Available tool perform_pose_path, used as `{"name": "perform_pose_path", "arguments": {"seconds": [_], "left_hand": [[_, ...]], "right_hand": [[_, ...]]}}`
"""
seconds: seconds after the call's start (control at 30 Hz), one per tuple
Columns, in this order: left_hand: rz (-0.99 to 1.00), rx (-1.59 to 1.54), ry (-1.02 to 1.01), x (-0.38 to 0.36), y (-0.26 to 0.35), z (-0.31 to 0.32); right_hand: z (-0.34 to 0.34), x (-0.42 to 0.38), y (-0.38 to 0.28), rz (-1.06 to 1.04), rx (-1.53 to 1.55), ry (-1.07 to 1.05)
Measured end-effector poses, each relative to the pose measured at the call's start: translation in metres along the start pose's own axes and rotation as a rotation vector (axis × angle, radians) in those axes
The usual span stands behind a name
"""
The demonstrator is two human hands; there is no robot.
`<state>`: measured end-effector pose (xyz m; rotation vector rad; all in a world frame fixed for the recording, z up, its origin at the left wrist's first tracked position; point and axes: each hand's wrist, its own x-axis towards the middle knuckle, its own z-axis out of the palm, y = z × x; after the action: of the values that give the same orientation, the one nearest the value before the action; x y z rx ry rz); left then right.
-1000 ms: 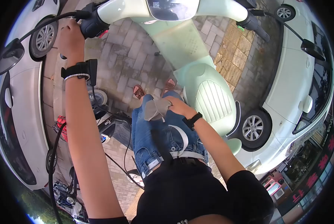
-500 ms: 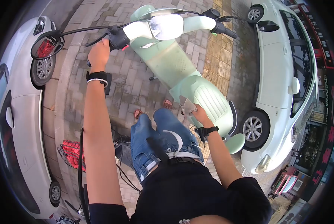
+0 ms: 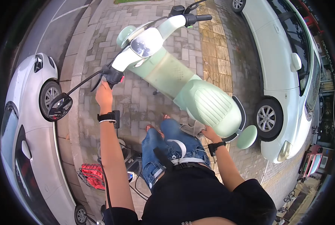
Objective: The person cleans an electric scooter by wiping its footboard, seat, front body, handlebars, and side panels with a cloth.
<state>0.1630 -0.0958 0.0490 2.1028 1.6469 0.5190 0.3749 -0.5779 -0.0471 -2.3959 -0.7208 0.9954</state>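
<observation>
A pale green scooter [image 3: 206, 105] stands in front of me, its white-and-green handlebar [image 3: 124, 59] turned so that the left end is nearer to me. My left hand [image 3: 104, 96] is closed round the left handlebar grip, just below the black brake lever [image 3: 96, 83]. My right hand [image 3: 211, 134] is closed on a grey-brown cloth [image 3: 193, 128], beside the lower edge of the ribbed seat [image 3: 212, 107]. Part of the cloth hangs over my jeans. A round black mirror [image 3: 60, 107] sticks out on the left of the handlebar.
A silver car [image 3: 36, 150] is parked on the left, a white car [image 3: 283, 82] on the right. Behind my left arm stands a wire basket with red material [image 3: 93, 175] inside. Brick paving [image 3: 137, 103] and a yellow tactile strip [image 3: 215, 48] run under the scooter.
The handlebar has turned, its left end coming back towards me with my left hand on it. My right hand and the cloth have moved down, away from the seat's front. The view has shifted.
</observation>
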Motion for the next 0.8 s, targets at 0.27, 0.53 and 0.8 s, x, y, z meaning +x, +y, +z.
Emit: {"name": "perform_pose_path", "arguments": {"seconds": [0.27,0.53,0.8], "left_hand": [[0.128,0.014,0.064,-0.004,-0.036,-0.005],[0.402,-0.186,-0.427,-0.14,-0.001,0.051],[-0.139,-0.971,-0.768,-0.111,0.024,0.23]], "right_hand": [[0.015,0.044,-0.044,-0.032,0.04,-0.136],[0.019,0.105,-0.134,-0.198,0.465,-0.249],[0.064,0.2,-0.141,-0.354,0.778,-0.376]]}}
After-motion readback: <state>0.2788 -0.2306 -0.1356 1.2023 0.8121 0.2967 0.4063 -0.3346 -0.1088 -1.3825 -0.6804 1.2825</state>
